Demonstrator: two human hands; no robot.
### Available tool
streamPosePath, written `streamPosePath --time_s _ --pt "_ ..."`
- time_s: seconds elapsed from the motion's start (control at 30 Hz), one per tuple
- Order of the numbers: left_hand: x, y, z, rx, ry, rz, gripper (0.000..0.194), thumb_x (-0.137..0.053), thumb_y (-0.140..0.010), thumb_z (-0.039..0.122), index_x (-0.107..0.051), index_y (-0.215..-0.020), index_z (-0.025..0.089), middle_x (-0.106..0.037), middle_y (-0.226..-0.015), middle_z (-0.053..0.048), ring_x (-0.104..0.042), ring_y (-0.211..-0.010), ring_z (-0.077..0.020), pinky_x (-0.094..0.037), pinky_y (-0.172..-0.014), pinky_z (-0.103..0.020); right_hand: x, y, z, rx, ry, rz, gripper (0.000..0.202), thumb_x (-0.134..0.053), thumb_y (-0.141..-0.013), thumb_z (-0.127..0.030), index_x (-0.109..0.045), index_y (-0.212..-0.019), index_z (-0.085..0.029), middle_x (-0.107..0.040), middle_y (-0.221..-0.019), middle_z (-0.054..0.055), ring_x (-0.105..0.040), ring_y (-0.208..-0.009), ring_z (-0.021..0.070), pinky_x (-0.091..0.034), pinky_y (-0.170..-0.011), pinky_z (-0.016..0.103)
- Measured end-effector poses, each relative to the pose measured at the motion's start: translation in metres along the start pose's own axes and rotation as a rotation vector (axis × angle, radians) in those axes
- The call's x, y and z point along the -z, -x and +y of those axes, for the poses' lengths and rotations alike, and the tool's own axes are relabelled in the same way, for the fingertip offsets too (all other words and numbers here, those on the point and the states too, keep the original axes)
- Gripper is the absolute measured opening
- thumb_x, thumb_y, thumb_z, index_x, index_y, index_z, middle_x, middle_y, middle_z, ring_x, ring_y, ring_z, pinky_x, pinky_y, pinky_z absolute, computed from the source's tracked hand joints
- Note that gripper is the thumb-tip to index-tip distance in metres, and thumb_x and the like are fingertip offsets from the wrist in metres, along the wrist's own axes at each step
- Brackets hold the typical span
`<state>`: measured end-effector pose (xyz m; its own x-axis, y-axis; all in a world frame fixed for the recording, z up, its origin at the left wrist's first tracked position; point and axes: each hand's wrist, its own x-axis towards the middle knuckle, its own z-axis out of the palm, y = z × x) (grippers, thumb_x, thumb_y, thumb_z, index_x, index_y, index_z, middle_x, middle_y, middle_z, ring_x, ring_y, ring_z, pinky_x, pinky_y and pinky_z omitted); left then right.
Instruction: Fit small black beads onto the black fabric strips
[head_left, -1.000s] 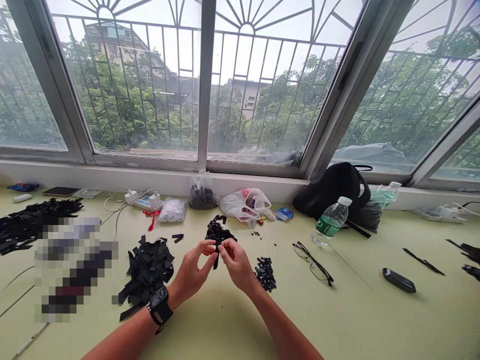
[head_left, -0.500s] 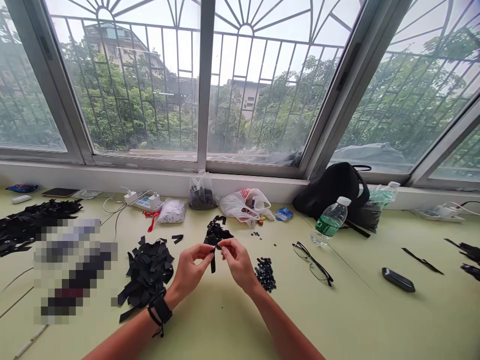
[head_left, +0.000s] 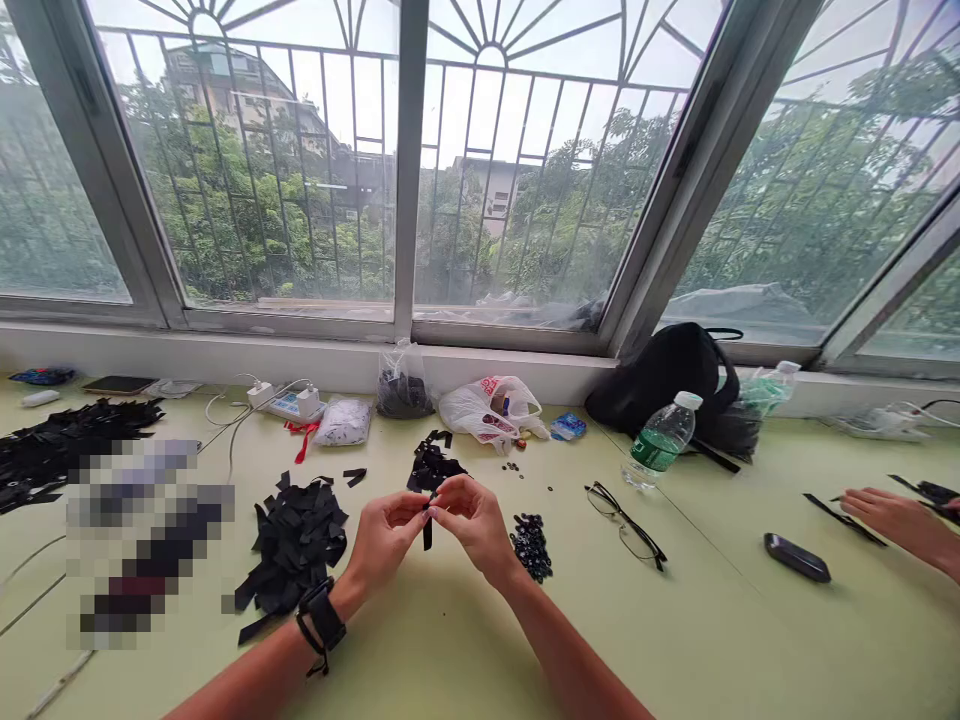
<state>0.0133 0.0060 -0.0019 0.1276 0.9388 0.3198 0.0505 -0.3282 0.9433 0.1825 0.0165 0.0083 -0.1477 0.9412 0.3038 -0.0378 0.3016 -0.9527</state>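
Note:
My left hand [head_left: 384,540], with a black band on its wrist, pinches a short black fabric strip [head_left: 427,536] between thumb and fingers. My right hand [head_left: 476,525] is closed at the strip's upper end, its thumb meeting the left thumb. Whether a small part sits between the fingertips is hidden. Just beyond the hands lies a small heap of black strips [head_left: 435,465]. Left of my left hand is a larger pile of cut black strips [head_left: 300,540]. A mound of small black rings [head_left: 531,548] rests beside my right hand.
Eyeglasses [head_left: 626,525] and a water bottle [head_left: 660,442] stand to the right, with a black case [head_left: 796,558] farther out. A co-worker's hand [head_left: 900,520] reaches in at the right edge. Bags [head_left: 491,412] line the window sill.
My right thumb has come in against the left thumb at the strip. A co-worker's hand has entered from the right, over a black strip there.

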Motion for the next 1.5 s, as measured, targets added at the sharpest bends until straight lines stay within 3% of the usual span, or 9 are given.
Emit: streamPosePath --time_s 0.27,0.5,0.8,0.93,1.27,1.5 --pt "-0.002 0.002 0.008 0.002 -0.022 0.026 0.025 -0.073 -0.083 0.036 -0.072 -0.1 0.018 -0.078 -0.085 -0.006 -0.075 -0.079 -0.0228 -0.062 -0.075 -0.034 0.0 0.0 -0.002 0.034 0.108 -0.012 0.021 -0.077 -0.08 -0.028 -0.062 -0.092 -0.02 -0.073 -0.085 0.003 -0.07 -0.08 0.0199 -0.054 -0.073 0.031" --pt "-0.001 0.002 0.007 0.0 -0.008 0.024 0.023 -0.073 -0.084 0.034 -0.068 -0.099 0.018 -0.078 -0.084 -0.007 -0.075 -0.079 -0.0227 -0.061 -0.076 -0.035 0.0 0.0 0.003 0.024 0.073 -0.012 0.024 -0.077 -0.078 -0.028 -0.061 -0.093 -0.02 -0.069 -0.083 0.002 -0.066 -0.077 0.0174 -0.053 -0.071 0.029" --pt "0.0 0.002 0.005 -0.023 -0.022 0.005 0.018 -0.071 -0.086 0.031 -0.065 -0.098 0.019 -0.077 -0.085 -0.005 -0.074 -0.08 -0.0213 -0.061 -0.077 -0.034 0.001 -0.002 0.009 -0.052 0.08 -0.006 0.027 -0.079 -0.077 -0.035 -0.064 -0.093 -0.019 -0.066 -0.084 0.003 -0.061 -0.076 0.017 -0.052 -0.067 0.028" --pt "0.003 0.002 0.003 -0.035 -0.041 0.002 0.016 -0.07 -0.086 0.029 -0.062 -0.097 0.019 -0.075 -0.083 -0.004 -0.073 -0.078 -0.0201 -0.06 -0.075 -0.033 0.001 -0.002 0.014 -0.13 0.114 -0.101 0.025 -0.072 -0.083 -0.041 -0.067 -0.084 -0.017 -0.065 -0.077 0.003 -0.058 -0.07 0.0162 -0.049 -0.062 0.027" --pt "0.003 0.002 0.001 -0.052 -0.008 0.021 0.029 -0.07 -0.084 0.026 -0.041 -0.082 0.023 -0.073 -0.081 0.0 -0.073 -0.077 -0.0196 -0.061 -0.077 -0.036 -0.003 0.002 0.015 -0.056 0.129 -0.132 0.023 -0.067 -0.087 -0.039 -0.067 -0.087 -0.016 -0.065 -0.077 0.002 -0.056 -0.069 0.015 -0.045 -0.063 0.026" --pt "0.005 0.002 0.006 -0.122 -0.173 -0.035 0.012 -0.065 -0.086 0.022 -0.053 -0.087 0.022 -0.072 -0.081 0.0 -0.072 -0.077 -0.0185 -0.059 -0.077 -0.033 -0.005 0.002 0.014 0.033 0.294 -0.07 0.026 -0.059 -0.091 -0.041 -0.055 -0.078 -0.019 -0.055 -0.071 -0.001 -0.048 -0.064 0.0139 -0.038 -0.058 0.026"
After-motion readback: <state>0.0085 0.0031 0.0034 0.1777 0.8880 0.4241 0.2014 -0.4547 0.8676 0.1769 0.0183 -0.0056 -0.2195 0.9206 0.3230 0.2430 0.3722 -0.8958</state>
